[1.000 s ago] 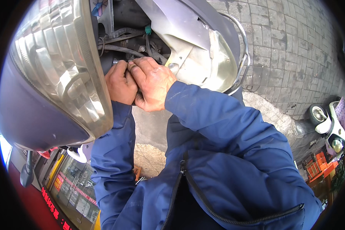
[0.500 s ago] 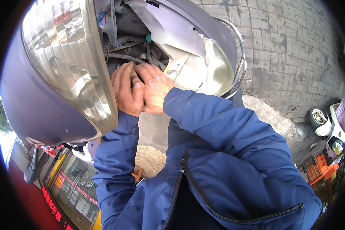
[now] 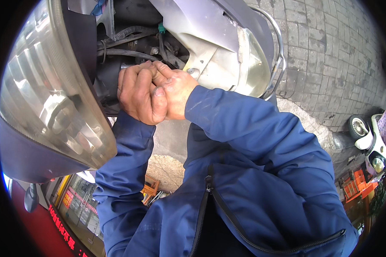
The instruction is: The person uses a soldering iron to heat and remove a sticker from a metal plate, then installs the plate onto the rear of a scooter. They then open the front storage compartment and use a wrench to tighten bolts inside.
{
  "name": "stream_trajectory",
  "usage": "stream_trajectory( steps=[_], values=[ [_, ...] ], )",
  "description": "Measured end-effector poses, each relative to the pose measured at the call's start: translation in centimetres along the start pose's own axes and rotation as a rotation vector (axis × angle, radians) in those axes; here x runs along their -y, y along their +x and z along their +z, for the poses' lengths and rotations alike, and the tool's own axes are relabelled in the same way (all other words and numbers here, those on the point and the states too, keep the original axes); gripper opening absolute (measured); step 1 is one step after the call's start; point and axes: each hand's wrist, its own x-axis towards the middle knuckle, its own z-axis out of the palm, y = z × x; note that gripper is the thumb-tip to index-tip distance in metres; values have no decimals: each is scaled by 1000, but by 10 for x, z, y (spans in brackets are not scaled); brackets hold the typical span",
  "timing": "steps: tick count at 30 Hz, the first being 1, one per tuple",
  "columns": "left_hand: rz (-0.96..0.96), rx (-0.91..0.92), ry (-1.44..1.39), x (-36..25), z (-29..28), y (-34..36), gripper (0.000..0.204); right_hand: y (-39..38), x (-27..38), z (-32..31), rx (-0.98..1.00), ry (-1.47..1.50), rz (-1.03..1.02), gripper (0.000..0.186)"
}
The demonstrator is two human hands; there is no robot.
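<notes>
My left hand (image 3: 137, 93) and my right hand (image 3: 178, 89) press together at the opening in a scooter's front body. The left fingers are curled, with the thumb beside the right hand. The right fingers are also bent inward, behind the left ones. Whatever they grip is hidden. Just beyond them, dark cables and hoses (image 3: 131, 53) run through the opening, with a green connector (image 3: 161, 28) above. To the right is a pale inner panel (image 3: 218, 66) with a screw near my right hand. A big clear headlight (image 3: 51, 98) stands left of my left hand.
A chrome guard bar (image 3: 281, 64) curves along the body's right side, above grey paving bricks (image 3: 326, 64). A white scooter (image 3: 371, 143) and an orange-red rack-like object (image 3: 359, 185) stand at far right. An orange box of tools (image 3: 151, 188) lies below my left forearm.
The headlight has shifted left in the view, showing more of the opening. My hands stay together, a little farther left and higher, and the left fingers look more tightly curled.
</notes>
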Motion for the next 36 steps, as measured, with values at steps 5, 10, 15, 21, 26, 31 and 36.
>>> stream_trajectory(
  steps=[5, 10, 15, 21, 26, 31, 36],
  values=[
    [1, -3, -4, 2, 0, -1, 47, 1, 2, 2, -15, -69, -3, 55],
    [5, -25, -13, 2, 1, -1, 44, 0, 3, -1, -53, -45, -28, 43],
    [-137, 177, -23, -6, -8, -7, 37, 0, 2, -2, -37, -14, -86, 23],
    [-400, 273, -83, -7, -18, 1, 30, 4, 13, -11, 102, -122, -37, 38],
    [-762, 611, -278, 26, -25, 7, 25, 9, 19, -24, 217, -118, 29, 49],
    [-171, 724, -199, 55, -13, -5, 11, 16, 23, -32, 287, -92, 95, 43],
    [-86, 734, -63, 56, -4, -10, 8, 26, 24, -41, 541, -75, 148, 29]
  ],
)
